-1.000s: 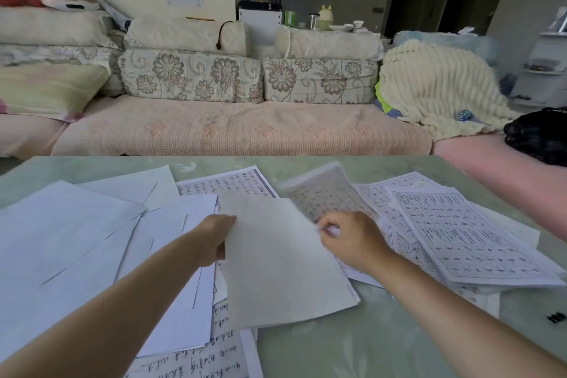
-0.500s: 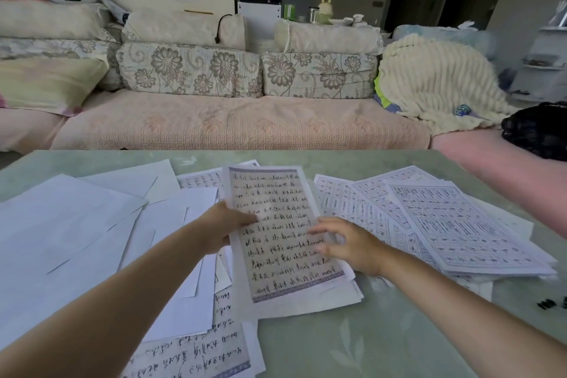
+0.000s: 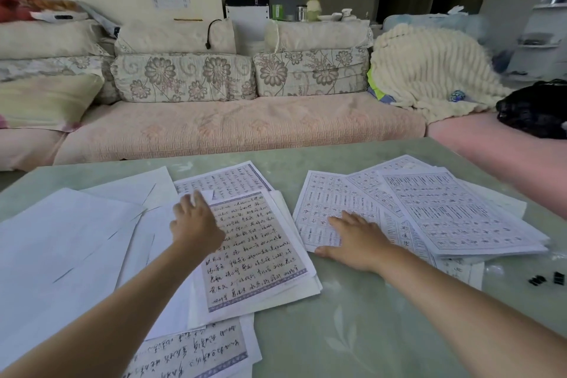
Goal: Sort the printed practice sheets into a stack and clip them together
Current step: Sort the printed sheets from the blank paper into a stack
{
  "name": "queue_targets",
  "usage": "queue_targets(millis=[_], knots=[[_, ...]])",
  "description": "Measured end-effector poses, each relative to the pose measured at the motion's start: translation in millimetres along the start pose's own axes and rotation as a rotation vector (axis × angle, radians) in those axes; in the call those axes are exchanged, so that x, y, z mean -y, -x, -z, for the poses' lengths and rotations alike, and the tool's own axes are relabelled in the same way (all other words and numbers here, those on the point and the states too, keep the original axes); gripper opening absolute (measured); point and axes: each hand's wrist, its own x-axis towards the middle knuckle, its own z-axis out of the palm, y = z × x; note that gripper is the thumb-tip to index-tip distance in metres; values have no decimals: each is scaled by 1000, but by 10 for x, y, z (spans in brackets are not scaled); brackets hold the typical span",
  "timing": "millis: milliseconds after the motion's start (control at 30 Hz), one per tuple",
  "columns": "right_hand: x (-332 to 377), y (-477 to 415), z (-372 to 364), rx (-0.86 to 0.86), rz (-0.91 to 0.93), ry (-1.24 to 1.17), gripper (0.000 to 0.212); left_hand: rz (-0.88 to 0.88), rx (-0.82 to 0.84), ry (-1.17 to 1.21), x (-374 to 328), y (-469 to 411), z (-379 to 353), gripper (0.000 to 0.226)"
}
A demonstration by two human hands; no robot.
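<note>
Right hand (image 3: pixel 359 242), shifted off the cursive sheet (image 3: pixel 254 255), is pressing flat on the fanned grid sheets (image 3: pixel 445 212); left hand (image 3: pixel 196 224), fingers relaxed, is touching that sheet's top corner on the tabletop (image 3: pixel 368 331). Its script is illegible.

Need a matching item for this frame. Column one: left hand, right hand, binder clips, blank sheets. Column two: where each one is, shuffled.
1. left hand
2. right hand
3. binder clips
4. blank sheets

A. on the bare table near its right edge
B. fingers flat on the grid-printed sheets
C. on the left part of the table, overlapping one another
D. at the top left corner of the cursive sheet

Pairs: 1-D, 2-B, 3-A, 4-C
</note>
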Motion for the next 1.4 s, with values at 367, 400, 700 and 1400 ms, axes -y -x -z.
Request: queue_targets(millis=[367, 400, 700, 1400], knots=[[-115, -11, -126, -241, 97, 18, 72, -629, 315, -166, -574, 247, -326, 63], [-151, -17, -148, -215, 75, -17, 81, -610, 286, -159, -570, 228, -319, 60], [-230, -13, -75, -258, -16, -193, 91, -556, 208, -27, -677, 246, -295, 46], [-316, 45, -22, 53, 84, -118, 102, 123, 195, 600, -417, 141, 51, 35]])
